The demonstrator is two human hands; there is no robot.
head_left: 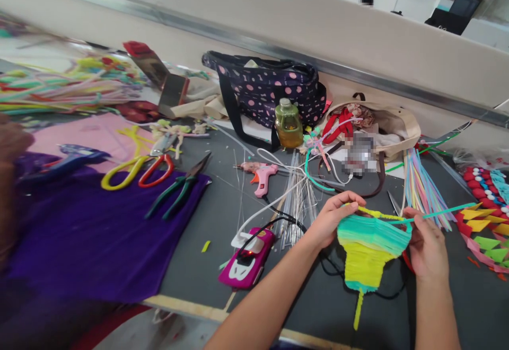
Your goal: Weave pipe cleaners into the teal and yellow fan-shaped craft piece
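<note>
Between my two hands hangs a pipe-cleaner piece (363,254), banded in teal and yellow, with a yellow stem pointing down from its narrow lower end. My left hand (336,215) pinches its upper left corner, where a yellow pipe cleaner (379,214) runs along the top. At the upper right corner, my right hand (428,244) has its fingers closed on the edge. A loose teal pipe-cleaner end (449,211) sticks out to the right past that hand. Scissors with a red handle (407,261) lie partly hidden behind the right hand.
A pink glue gun (260,175), a magenta device (248,257) with cords and a bundle of clear sticks (296,201) lie left of my hands. Farther left are pliers (181,185) and yellow-and-red scissors (139,172). Behind stand a bottle (288,124) and a patterned bag (262,87). Another person's arm (10,180) shows at left.
</note>
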